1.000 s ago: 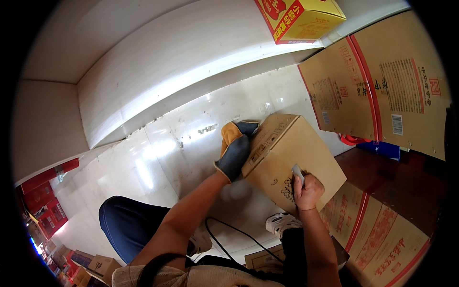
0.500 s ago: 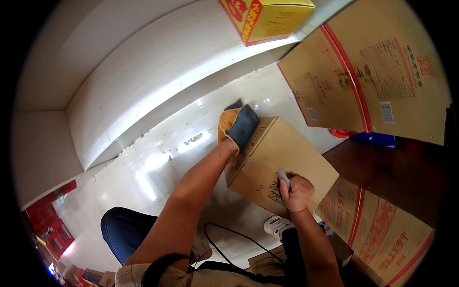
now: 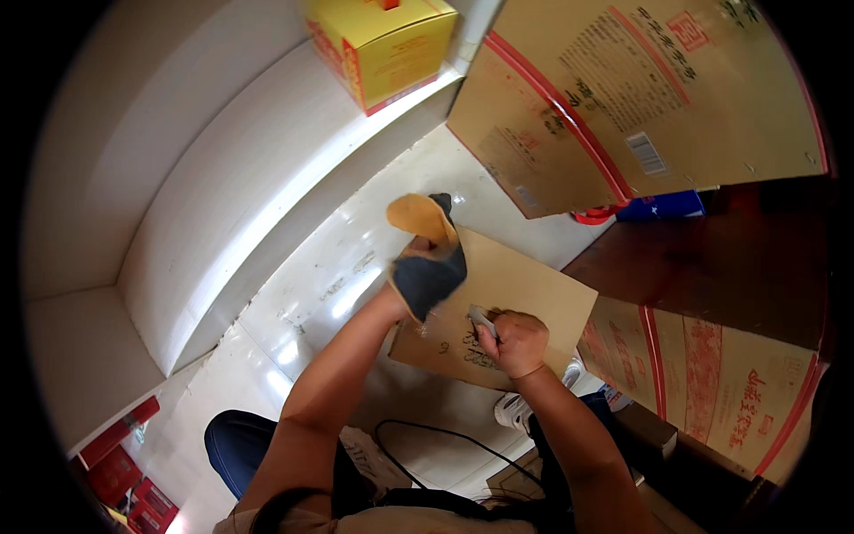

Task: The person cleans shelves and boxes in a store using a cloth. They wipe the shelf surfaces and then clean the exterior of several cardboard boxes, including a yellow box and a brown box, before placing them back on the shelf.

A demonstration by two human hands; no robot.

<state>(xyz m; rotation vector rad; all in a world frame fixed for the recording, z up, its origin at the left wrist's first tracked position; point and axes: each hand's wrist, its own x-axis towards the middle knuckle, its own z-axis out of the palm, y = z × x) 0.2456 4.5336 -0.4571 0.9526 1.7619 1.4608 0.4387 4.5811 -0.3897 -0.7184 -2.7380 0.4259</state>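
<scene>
A brown cardboard box [image 3: 525,280] stands on the floor in front of me, with dark handwritten marks on its upper face. My right hand [image 3: 520,345] is closed around a small grey flat object [image 3: 482,317] that meets this face beside the marks; its exact kind is unclear. Over the box's left edge, my left hand [image 3: 420,247] grips an orange and dark blue-grey cloth [image 3: 429,283]. The cloth wraps much of that hand, and motion blurs it. Only a few of the fingers show between its folds.
A white shelf ledge [image 3: 258,205] curves along the left, bearing a yellow and red box [image 3: 400,53]. Large cartons with red stripes [image 3: 614,98] stand at the far right. Another striped carton [image 3: 703,374] lies nearer, below a dark red surface [image 3: 703,267]. A black cord [image 3: 445,433] loops near my feet.
My left hand and the cloth have come from beside the box's far-left side toward me, over its left edge. My right hand keeps the grey object on the box. The whole view has shifted.
</scene>
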